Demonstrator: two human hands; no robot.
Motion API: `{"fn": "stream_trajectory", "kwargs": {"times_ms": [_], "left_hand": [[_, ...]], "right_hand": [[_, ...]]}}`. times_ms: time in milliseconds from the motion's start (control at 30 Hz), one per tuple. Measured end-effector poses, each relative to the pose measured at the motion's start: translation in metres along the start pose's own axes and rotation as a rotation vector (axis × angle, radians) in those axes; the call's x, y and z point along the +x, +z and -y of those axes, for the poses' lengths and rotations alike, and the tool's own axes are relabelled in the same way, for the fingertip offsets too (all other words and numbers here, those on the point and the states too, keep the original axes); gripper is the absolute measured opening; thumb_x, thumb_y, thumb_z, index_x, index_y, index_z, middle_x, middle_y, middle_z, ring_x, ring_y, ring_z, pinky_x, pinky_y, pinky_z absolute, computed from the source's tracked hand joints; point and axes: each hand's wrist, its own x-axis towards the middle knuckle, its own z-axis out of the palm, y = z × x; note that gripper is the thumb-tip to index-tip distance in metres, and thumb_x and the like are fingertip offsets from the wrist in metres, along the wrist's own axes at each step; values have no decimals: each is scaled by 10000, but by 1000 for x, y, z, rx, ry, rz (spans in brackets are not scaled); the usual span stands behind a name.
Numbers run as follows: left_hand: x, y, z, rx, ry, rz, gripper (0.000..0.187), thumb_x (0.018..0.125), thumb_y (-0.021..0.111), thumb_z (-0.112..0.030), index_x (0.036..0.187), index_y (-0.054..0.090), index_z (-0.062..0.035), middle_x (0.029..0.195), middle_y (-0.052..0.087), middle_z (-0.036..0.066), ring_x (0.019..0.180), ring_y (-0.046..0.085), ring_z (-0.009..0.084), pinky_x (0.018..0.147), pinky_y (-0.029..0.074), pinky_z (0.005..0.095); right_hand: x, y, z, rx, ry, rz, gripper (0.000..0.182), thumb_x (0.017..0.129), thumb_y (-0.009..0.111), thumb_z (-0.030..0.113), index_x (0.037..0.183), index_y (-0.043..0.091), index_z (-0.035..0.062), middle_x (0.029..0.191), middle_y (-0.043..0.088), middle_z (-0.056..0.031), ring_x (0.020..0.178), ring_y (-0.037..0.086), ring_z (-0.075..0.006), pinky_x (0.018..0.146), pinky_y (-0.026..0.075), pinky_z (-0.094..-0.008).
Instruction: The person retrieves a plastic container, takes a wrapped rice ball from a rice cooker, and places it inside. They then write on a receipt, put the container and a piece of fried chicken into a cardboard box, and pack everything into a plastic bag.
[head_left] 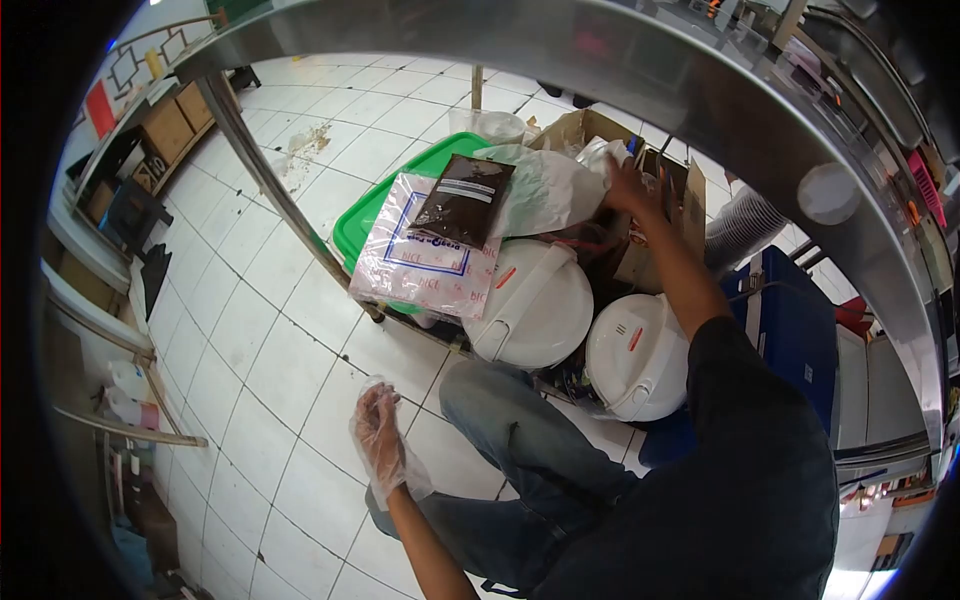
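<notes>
My left hand [378, 428] wears a clear loose plastic glove. Its fingers are curled together over the floor beside my knee, and I see nothing in them. My right hand [628, 188] looks bare and reaches to the cardboard box [575, 128] under the steel table. Its fingers are closed at the edge of a crumpled white plastic bag [555, 190]; the fingertips are partly hidden. Left of the bag, a dark brown filled pouch [462, 200] lies on a printed clear plastic pack [425, 262]. Beneath them is a green lid or tray [365, 215].
Two white round-lidded containers [532, 305] [640, 355] stand before my knees. A blue cooler box [790, 335] and stacked cups [745, 225] are at the right. The steel table edge [420, 38] arches overhead, with a metal leg [270, 180] at the left. White tiles [260, 385] cover the floor.
</notes>
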Motion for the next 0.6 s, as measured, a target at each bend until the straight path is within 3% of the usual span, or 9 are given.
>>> {"fn": "stream_trajectory", "kwargs": {"times_ms": [100,200,267,300,367,400,467,533,600], "left_hand": [[8,-7,-12,-28,75,-5,276,994,636,-134,1215,601,28,1128,656,124,995,639,190,937,502,320],[19,21,-27,-116,101,-7,267,993,633,-121,1215,597,23,1114,659,114,996,641,183,931,506,323],[20,54,-37,-114,186,57,277,995,630,-127,1226,589,20,1111,658,112,1011,643,183,924,510,321],[17,76,-46,-46,235,91,376,979,657,-178,1282,567,26,1151,652,124,1016,635,192,920,516,331],[8,125,-80,64,168,267,376,976,658,-152,1298,559,15,1196,641,135,1093,625,216,951,505,331],[5,153,-92,147,307,325,367,960,679,-124,1281,570,16,1197,644,123,1106,619,210,967,501,326],[-5,195,-121,-153,288,535,387,940,704,-107,1288,582,7,1215,644,111,1110,615,197,964,502,315],[-8,214,-128,-309,241,543,416,924,719,-88,1303,579,11,1230,641,112,1118,611,192,959,505,307],[-7,207,-136,-379,260,535,452,917,723,-83,1326,562,19,1245,636,115,1123,610,191,955,508,307]], "right_hand": [[8,-15,-21,171,-30,-274,729,834,681,212,1454,349,21,1449,372,-344,1226,526,-505,992,477,-547],[8,-31,-31,329,36,-379,546,884,592,122,1374,404,-28,1382,430,-357,1225,515,-488,995,449,-542],[-24,-54,-5,333,-123,-560,466,909,551,68,1344,421,-36,1340,462,-342,1252,486,-470,1019,416,-532],[-46,-74,21,294,-123,-540,455,918,540,52,1347,420,-37,1333,473,-325,1257,484,-464,1029,411,-526],[-92,-116,75,216,-124,-499,434,936,519,19,1354,419,-40,1319,494,-292,1267,480,-452,1048,400,-514],[-108,-119,95,291,-189,-555,459,935,521,9,1380,413,-23,1325,496,-278,1274,479,-443,1064,393,-503],[-148,-134,137,548,-322,-595,516,933,525,-14,1432,401,15,1341,499,-251,1292,476,-425,1100,376,-480],[-208,-192,181,784,-431,-374,578,848,531,-82,1413,430,-13,1359,459,-280,1230,525,-409,1001,458,-459],[-246,-212,193,860,-631,-167,688,845,572,-50,1494,373,59,1452,412,-259,1354,444,-402,1084,410,-427]]}}
